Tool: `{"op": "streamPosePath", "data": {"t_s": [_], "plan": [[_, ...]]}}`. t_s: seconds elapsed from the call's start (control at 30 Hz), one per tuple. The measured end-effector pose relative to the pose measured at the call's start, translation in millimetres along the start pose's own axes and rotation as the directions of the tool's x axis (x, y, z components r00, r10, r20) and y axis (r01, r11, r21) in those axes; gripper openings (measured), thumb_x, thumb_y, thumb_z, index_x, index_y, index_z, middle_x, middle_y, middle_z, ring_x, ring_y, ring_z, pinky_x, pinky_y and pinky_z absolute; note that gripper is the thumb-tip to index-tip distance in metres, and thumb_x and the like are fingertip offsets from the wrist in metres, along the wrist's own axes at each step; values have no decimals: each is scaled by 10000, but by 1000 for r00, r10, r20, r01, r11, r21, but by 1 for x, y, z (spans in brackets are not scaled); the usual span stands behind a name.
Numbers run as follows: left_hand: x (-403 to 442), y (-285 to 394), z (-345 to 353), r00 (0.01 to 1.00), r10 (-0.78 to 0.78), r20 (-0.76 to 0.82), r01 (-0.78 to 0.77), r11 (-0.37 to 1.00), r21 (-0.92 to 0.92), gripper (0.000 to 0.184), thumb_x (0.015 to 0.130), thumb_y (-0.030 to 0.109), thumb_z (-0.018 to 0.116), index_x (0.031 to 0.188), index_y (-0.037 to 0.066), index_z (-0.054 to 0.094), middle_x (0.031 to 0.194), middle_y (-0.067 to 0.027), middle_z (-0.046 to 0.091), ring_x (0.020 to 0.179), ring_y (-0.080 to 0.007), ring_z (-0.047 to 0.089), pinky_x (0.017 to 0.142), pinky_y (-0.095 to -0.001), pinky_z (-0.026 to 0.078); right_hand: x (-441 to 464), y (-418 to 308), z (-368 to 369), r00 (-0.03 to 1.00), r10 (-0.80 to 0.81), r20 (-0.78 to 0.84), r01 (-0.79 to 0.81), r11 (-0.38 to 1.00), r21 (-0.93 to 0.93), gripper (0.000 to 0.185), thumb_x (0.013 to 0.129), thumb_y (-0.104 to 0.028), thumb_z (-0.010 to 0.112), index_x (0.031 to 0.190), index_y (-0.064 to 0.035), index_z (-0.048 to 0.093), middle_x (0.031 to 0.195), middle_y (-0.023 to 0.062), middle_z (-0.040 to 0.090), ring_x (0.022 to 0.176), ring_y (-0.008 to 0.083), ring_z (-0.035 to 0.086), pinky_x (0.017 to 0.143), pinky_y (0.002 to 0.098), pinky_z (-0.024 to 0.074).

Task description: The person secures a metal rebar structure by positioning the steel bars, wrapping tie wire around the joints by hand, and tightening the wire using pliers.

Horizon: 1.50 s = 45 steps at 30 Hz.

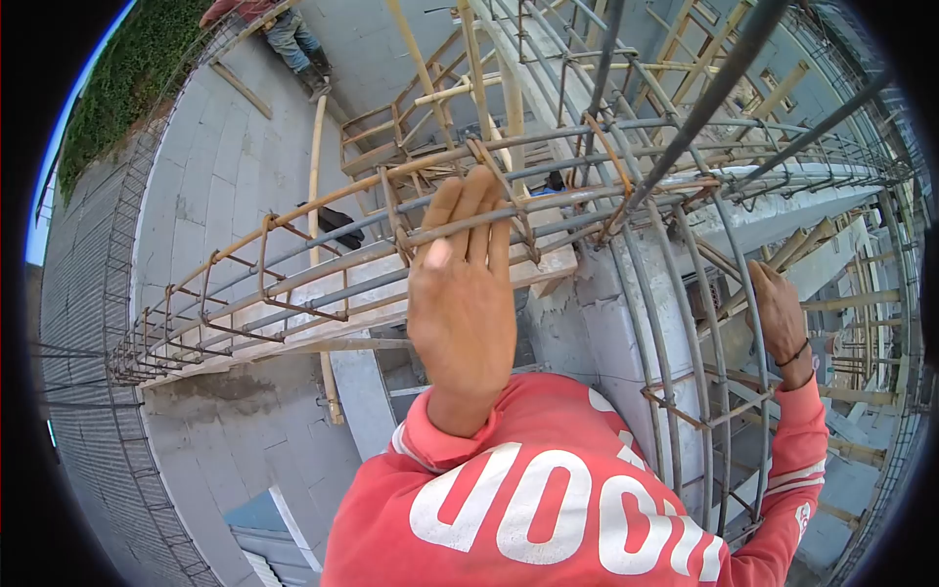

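Partly, the right hand's [780,315] fingertips are hidden at the curved grey steel bars [706,424]; its grip cannot be told. Open, the left hand [464,284] extends its fingers at the long rust-brown rebar cage [393,210], above pale wooden boards [381,286] beside a grey block wall [235,176].

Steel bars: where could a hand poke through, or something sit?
A hand might fit through the left cage between the square hoops, left of the left hand. The pale board beneath shows a thin bare strip. Crossing bars crowd the right.
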<state>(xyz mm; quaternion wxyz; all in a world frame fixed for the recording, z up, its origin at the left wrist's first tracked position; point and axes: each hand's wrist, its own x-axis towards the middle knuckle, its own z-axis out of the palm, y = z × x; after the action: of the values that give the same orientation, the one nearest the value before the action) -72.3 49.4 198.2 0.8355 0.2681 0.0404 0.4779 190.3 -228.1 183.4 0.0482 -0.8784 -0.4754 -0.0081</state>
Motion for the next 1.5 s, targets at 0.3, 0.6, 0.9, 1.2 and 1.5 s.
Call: {"op": "streamPosePath", "data": {"t_s": [0.3, 0.6, 0.9, 1.2, 1.5], "plan": [[45, -14, -16, 988, -129, 90, 144, 970, -194, 224, 1057, 280, 532, 965, 87, 597, 1010, -75, 612, 1073, -278, 564, 1001, -439, 456, -7, -10, -32, 988, -140, 63, 151, 962, -229, 286, 830, -30, 584, 1114, -21, 548, 864, 168, 635, 829, 389, 677, 689, 484, 534], [38, 7, 12, 910, -364, -201, 359, 931, -62, 343, 1033, 228, 454, 1160, -58, 593, 1051, -142, 654, 1145, -343, 597, 1085, -470, 430, -10, -8, -28, 982, -130, 137, 162, 951, -263, 301, 887, -123, 662, 1146, -54, 524, 857, 140, 625, 753, 358, 677, 585, 465, 529], [51, -6, -16, 906, -324, 272, 383, 901, -203, 431, 1059, 224, 404, 1246, -129, 564, 892, -139, 651, 1025, -350, 647, 1111, -469, 417, 42, -9, -93, 908, -253, 333, 246, 967, 64, 338, 870, -99, 724, 1103, -10, 497, 727, 190, 673, 681, 340, 697, 572, 456, 533], [49, -11, -13, 949, -285, 132, 302, 943, -136, 374, 1083, 229, 404, 1209, -83, 567, 784, -46, 510, 832, -224, 529, 1048, -440, 415, 70, -39, -130, 788, -237, 568, 285, 959, 5, 276, 868, -79, 685, 1038, 32, 498, 707, 145, 681, 562, 279, 691, 531, 397, 553], [50, -11, -13, 938, -321, 133, 341, 924, -173, 378, 1100, 255, 374, 1181, -37, 601, 754, -34, 491, 773, -214, 518, 1034, -448, 431, 20, 65, -12, 565, -148, 811, -598, 603, 527, 631, 825, -125, 847, 1298, 13, 453, 814, 118, 679, 656, 212, 706, 539, 351, 553]]}}
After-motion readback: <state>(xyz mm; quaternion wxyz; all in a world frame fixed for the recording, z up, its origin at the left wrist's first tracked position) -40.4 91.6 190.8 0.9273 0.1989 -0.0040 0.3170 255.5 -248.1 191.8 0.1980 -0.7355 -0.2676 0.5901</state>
